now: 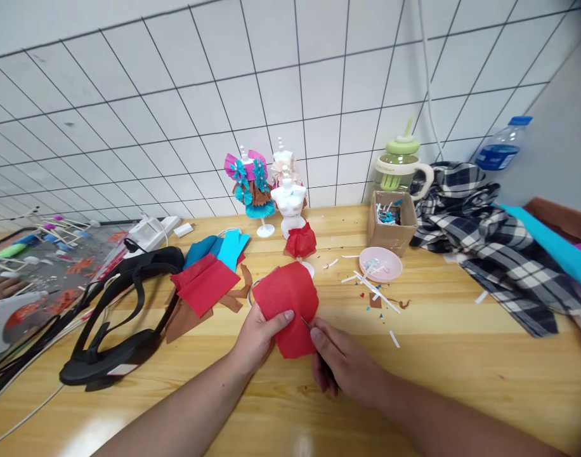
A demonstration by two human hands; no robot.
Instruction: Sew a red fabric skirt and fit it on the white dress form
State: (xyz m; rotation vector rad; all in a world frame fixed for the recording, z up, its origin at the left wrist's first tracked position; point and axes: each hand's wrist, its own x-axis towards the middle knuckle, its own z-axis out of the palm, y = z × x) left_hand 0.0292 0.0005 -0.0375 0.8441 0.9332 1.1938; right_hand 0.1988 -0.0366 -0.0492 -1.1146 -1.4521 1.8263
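My left hand (pixel 264 333) is closed on a piece of red crepe paper (pixel 285 295), thumb on top and fingers underneath. At the paper's right edge, my right hand (pixel 340 358) grips scissors (pixel 306 322). Only a thin part of their blades shows against the paper; the dark handles are mostly hidden in my fingers. Just beyond the paper stands a small white mannequin (pixel 289 202) with a ruffled red skirt (pixel 300 241) around its lower part. Left of it is another mannequin in a pink, blue and brown paper dress (pixel 252 184).
Folded red paper (pixel 205 285) lies left, beside a black headset (pixel 124 343). To the right are a pink dish (pixel 380 265), paper scraps, a cardboard box (pixel 391 236), a green-lidded cup (pixel 399 162) and a plaid cloth (pixel 485 247). Another person's hand (pixel 5 289) shows at far left.
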